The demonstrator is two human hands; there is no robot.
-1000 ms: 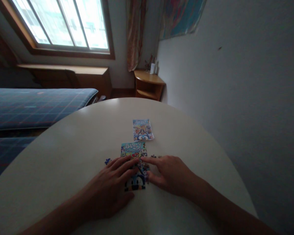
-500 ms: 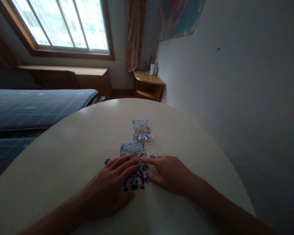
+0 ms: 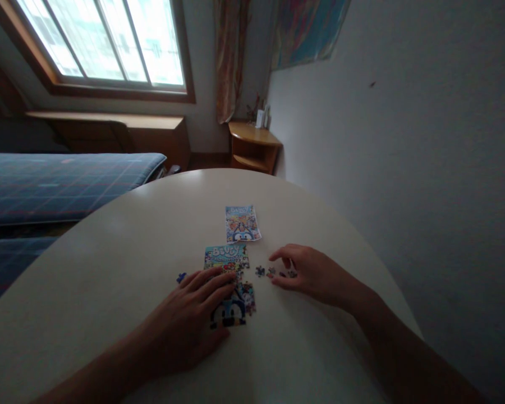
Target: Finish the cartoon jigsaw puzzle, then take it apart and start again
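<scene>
A partly joined jigsaw puzzle [image 3: 226, 255] with a blue cartoon dog's face lies on the table in front of me. My left hand [image 3: 193, 314] rests flat over its left and middle part, fingers stretched out, hiding much of it. To the right of the puzzle, my right hand [image 3: 303, 272] hovers over several loose puzzle pieces [image 3: 271, 272], thumb and fingers apart with nothing visible between them. One blue puzzle piece [image 3: 181, 277] lies just beyond my left fingers. Behind the puzzle is a small printed picture sheet [image 3: 242, 223] with matching artwork.
The round white table [image 3: 151, 235] fills the lower view. At left is a bed or mattress with a blue checked cover [image 3: 67, 185]. A wooden corner stand [image 3: 255, 134] is beyond the table, and a white wall [image 3: 404, 157] rises at right.
My right hand has moved right, off the puzzle's right edge, to the loose pieces, and its fingers have spread. My left hand has stayed on the puzzle.
</scene>
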